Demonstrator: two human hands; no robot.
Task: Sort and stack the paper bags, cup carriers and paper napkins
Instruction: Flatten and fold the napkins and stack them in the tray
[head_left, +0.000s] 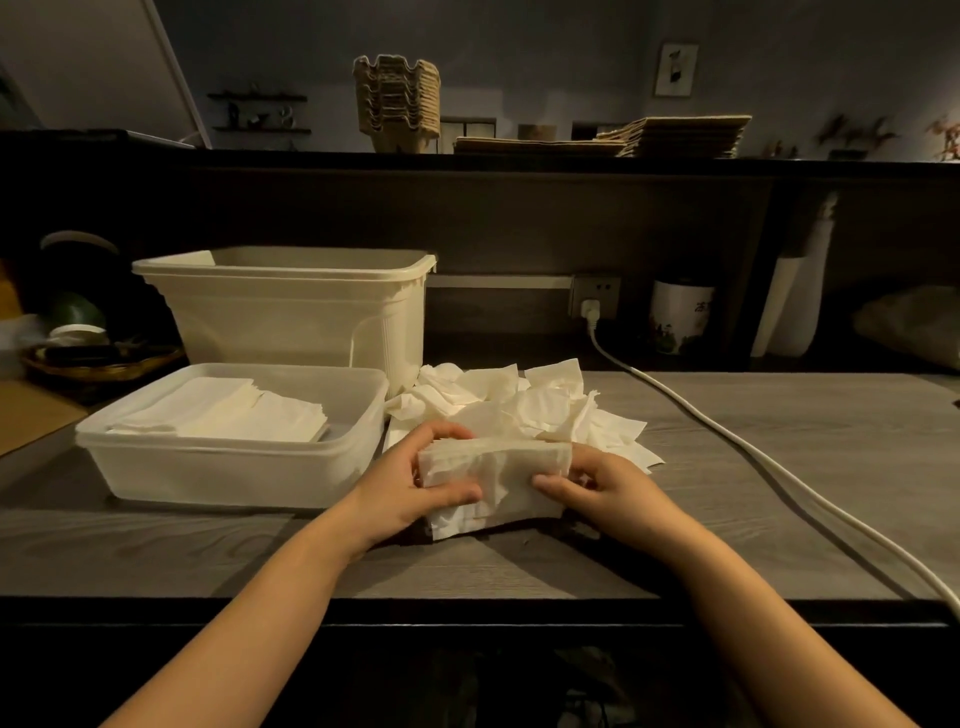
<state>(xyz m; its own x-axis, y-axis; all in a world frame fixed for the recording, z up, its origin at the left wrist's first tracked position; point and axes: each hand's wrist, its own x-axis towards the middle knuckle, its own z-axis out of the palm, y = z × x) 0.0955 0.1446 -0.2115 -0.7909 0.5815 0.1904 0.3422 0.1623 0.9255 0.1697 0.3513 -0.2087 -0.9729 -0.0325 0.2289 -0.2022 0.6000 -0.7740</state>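
Observation:
A bundle of white paper napkins stands on edge on the grey table, held between both hands. My left hand grips its left end, fingers over the top and thumb across the front. My right hand pinches its right end. Behind the bundle lies a loose heap of napkins. A shallow clear tray at the left holds flat napkin stacks. On the high shelf stand stacked cup carriers and flat paper bags.
A deep cream tub stands behind the tray. A white power cable runs from the wall socket across the table's right side. A white jar and a wicker basket sit at the back.

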